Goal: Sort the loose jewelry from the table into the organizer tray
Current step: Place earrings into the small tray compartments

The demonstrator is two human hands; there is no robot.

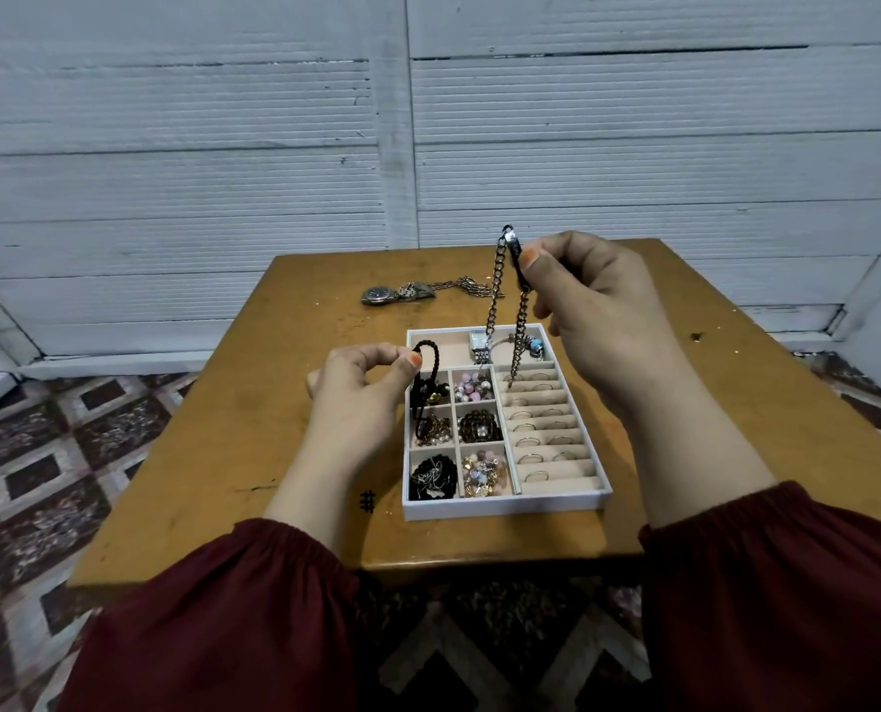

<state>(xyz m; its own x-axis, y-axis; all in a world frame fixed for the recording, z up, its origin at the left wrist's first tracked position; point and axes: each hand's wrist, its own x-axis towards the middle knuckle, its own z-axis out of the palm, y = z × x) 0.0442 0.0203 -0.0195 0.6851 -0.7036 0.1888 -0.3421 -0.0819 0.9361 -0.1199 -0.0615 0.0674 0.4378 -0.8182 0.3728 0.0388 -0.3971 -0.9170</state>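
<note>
Fingers (533, 259) of the right hand (597, 310) are being pinched on a metal chain (494, 290) dangling over the organizer tray (505, 506), while a black cord (420, 398) is being pinched by the left hand (361, 398) over its left compartments. A wristwatch (379, 294) and loose chain (461, 286) are being borne by the surface (222, 429) beyond.

White tray (505, 508), brown table (212, 454), maroon sleeves (232, 619).

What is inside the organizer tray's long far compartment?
At that compartment's right end lie a square-faced watch and a bracelet with blue beads; its left end shows bare lining. The chain hanging from the right hand crosses in front, hiding part of them.
</note>
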